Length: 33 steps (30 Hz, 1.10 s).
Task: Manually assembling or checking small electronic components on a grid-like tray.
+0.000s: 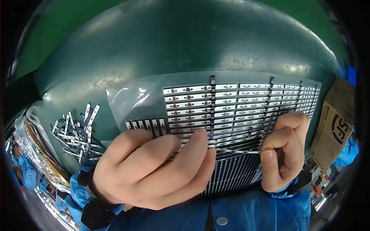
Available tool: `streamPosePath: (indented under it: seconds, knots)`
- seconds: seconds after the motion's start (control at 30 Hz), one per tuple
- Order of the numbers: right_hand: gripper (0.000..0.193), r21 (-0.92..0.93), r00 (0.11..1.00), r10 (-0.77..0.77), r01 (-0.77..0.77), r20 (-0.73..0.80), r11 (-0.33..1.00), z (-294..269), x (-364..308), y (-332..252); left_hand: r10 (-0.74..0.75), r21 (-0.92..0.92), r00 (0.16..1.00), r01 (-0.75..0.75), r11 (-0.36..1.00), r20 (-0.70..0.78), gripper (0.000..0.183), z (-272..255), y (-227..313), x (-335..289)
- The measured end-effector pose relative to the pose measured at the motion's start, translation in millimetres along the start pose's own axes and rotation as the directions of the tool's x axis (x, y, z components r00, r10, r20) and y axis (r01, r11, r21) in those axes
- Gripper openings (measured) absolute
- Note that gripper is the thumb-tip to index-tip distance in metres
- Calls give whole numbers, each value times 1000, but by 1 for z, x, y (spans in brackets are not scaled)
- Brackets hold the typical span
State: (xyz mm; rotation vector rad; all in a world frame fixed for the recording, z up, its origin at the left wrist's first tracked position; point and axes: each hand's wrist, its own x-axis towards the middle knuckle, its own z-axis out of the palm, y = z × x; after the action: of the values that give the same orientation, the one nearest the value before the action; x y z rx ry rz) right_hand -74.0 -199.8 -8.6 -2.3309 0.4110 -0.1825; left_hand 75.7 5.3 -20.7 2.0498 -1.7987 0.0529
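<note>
A thin white LED strip [239, 151] stretches between my two hands, above a sheet of similar strips [226, 104]. The thumb and bent forefinger of my right hand [285, 154] pinch its right end. My left hand [154, 169] is closed at the other end, and its fingers hide that part of the strip. White strips with small round components lie in rows on a clear plastic sheet [131, 96]. Short upright strips [145, 126] stand in a row at the sheet's left, just beyond my left hand. Both hands cover part of the lower rows.
A loose pile of cut strips [77, 134] lies on the green tabletop [173, 50] to the left. Beyond it, a clear plastic bag [38, 150] hangs by the table's left edge. A brown cardboard box [333, 123] stands at the right edge.
</note>
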Motion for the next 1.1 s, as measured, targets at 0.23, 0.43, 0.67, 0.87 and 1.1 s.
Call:
streamPosePath:
  seconds: [0.23,0.43,0.67,0.87,1.1]
  knots:
    - [15,-4,1000,-14,14,-18,1000,1,1,0,13,-16,1000,-13,1000,-19,32,1,-1,0]
    - [15,-13,1000,-14,14,-8,1000,1,1,2,21,-25,1000,-22,999,-14,35,2,-1,0]
    - [16,-31,1000,-25,25,-8,999,-2,1,4,20,-24,999,-19,1000,30,35,-2,0,4]
    - [18,-51,1000,-29,28,-11,998,-1,2,3,22,-33,999,-21,999,39,33,0,0,4]
    - [17,-38,995,-95,97,37,995,-4,2,6,27,-40,999,-26,999,33,32,-1,1,5]
